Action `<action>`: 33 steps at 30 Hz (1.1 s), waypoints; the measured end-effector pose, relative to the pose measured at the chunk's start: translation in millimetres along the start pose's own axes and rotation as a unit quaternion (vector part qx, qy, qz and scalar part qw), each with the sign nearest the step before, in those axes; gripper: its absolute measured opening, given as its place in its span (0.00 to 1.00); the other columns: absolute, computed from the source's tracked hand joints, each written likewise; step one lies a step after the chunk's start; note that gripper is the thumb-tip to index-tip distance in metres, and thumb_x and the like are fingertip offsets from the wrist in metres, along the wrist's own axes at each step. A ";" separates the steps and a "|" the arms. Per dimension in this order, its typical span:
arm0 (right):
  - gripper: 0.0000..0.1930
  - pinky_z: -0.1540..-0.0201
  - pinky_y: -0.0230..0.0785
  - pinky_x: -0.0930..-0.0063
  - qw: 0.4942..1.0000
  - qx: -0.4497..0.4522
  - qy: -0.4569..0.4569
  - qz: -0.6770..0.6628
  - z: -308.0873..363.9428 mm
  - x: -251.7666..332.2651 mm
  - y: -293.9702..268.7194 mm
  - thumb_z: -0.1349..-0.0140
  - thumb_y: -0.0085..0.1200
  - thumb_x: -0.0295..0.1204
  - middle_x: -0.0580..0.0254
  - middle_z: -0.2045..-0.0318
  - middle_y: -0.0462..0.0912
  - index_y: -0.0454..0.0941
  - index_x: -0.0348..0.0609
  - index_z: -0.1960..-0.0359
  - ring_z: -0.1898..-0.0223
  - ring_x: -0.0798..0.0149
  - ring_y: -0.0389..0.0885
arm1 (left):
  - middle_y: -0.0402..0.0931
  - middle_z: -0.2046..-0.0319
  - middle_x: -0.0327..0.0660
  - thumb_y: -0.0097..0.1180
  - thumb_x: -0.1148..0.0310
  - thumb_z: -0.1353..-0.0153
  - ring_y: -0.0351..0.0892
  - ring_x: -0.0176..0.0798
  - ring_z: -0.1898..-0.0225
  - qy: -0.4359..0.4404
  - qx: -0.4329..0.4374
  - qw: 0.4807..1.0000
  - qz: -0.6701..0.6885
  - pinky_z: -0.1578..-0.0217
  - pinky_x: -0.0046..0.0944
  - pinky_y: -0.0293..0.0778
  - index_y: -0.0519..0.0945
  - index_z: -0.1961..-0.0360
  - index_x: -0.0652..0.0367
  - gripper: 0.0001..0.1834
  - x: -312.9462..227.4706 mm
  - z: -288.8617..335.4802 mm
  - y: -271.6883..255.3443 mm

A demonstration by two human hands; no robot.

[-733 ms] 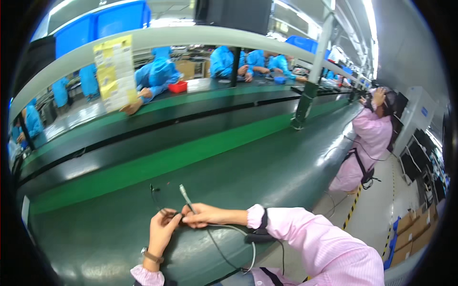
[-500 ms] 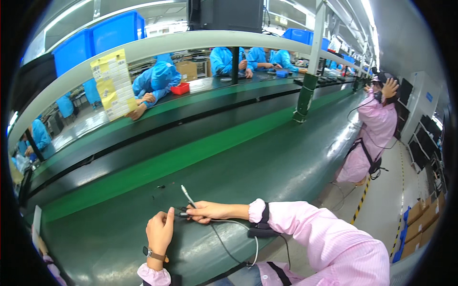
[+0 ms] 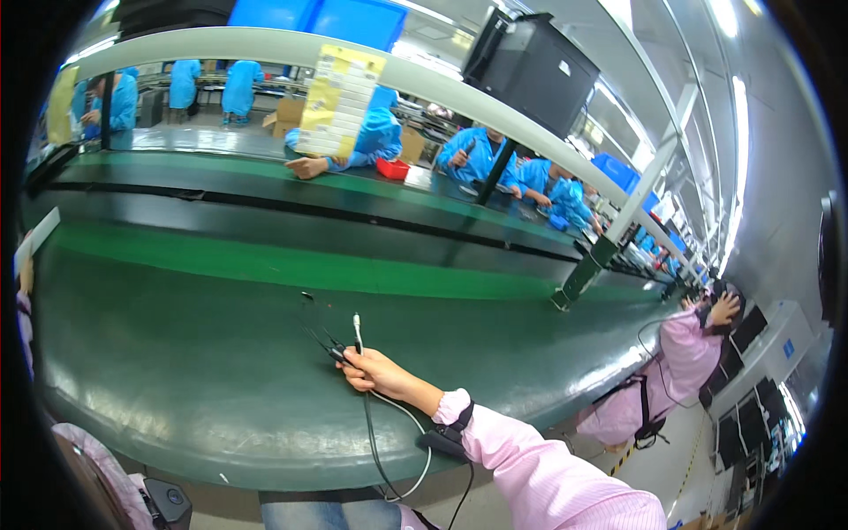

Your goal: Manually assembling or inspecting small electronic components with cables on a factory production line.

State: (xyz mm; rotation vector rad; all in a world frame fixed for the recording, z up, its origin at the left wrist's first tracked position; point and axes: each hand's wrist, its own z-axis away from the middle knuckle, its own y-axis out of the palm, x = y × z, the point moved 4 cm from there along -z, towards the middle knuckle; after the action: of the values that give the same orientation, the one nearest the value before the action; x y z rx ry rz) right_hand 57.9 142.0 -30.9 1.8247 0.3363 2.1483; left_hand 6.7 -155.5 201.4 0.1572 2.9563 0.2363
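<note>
My right hand (image 3: pixel 369 369) is closed around cables above the green work surface (image 3: pixel 221 371). A white cable plug (image 3: pixel 357 331) sticks up past its fingers. Ahead of the fingertips, a small black connector (image 3: pixel 336 352) shows thin dark wires reaching away from it. Below the hand, a grey-white cable (image 3: pixel 430 455) and a dark cable (image 3: pixel 371 433) loop down past the table edge toward my lap. My left hand is out of view; a pink sleeve with a black strapped device (image 3: pixel 166 502) appears at the lower left.
A small dark piece (image 3: pixel 306 295) lies beyond my hand. A green-wrapped post (image 3: pixel 587 272) stands on the table at the right. A red bin (image 3: pixel 392 169) sits by people in blue across the bench. A person in pink (image 3: pixel 676 353) stands at right; another person's hand (image 3: pixel 26 276) is far left.
My left hand has left the cables and gone out of view. The right hand still grips them. The view has turned and tilted, so the bench appears shifted.
</note>
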 end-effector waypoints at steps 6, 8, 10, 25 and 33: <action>0.22 0.83 0.45 0.83 0.997 -0.035 0.023 0.068 0.4 -29.3 15.9 0.31 0.40 0.48 0.79 0.85 0.58 0.67 0.36 0.61 0.87 0.81 0.52 | 0.71 0.54 0.52 0.61 0.64 0.50 0.71 0.49 0.54 0.102 -0.108 0.988 -0.041 0.52 0.44 0.66 0.68 0.50 0.67 0.29 11.1 -11.1 -68.9; 0.22 0.82 0.46 0.81 0.998 -0.047 0.019 0.048 13.2 -36.2 13.3 0.32 0.42 0.48 0.78 0.85 0.57 0.68 0.37 0.62 0.87 0.79 0.53 | 0.71 0.55 0.52 0.61 0.64 0.50 0.71 0.49 0.54 0.150 -0.195 0.966 -0.086 0.52 0.44 0.66 0.68 0.50 0.67 0.28 3.0 -22.4 -72.2; 0.21 0.81 0.47 0.81 0.998 -0.048 0.003 0.037 13.6 -2.2 -14.1 0.32 0.43 0.47 0.77 0.86 0.57 0.69 0.37 0.63 0.86 0.78 0.54 | 0.71 0.55 0.53 0.60 0.64 0.49 0.71 0.49 0.54 0.166 -0.255 0.944 -0.127 0.52 0.44 0.66 0.68 0.49 0.67 0.28 -25.6 -28.1 -49.1; 0.16 0.83 0.46 0.83 0.999 -0.012 -0.007 -0.041 10.1 -7.1 -13.5 0.29 0.41 0.40 0.77 0.84 0.59 0.68 0.37 0.63 0.86 0.79 0.54 | 0.72 0.55 0.53 0.56 0.67 0.45 0.72 0.51 0.55 0.253 0.056 0.965 0.038 0.51 0.47 0.66 0.66 0.49 0.68 0.25 -54.7 -73.7 -27.6; 0.16 0.82 0.47 0.82 0.998 -0.043 -0.020 -0.047 24.2 2.1 -4.1 0.29 0.40 0.40 0.76 0.84 0.59 0.68 0.36 0.64 0.86 0.79 0.54 | 0.74 0.77 0.34 0.58 0.75 0.43 0.71 0.25 0.75 -0.177 0.165 0.969 0.057 0.71 0.26 0.66 0.77 0.73 0.63 0.04 69.8 -14.3 87.0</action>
State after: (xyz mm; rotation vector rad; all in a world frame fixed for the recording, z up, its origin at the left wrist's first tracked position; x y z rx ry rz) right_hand 81.8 146.1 -26.5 1.7663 0.3097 2.0273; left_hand -56.3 -64.0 218.5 0.3705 2.6086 -0.2482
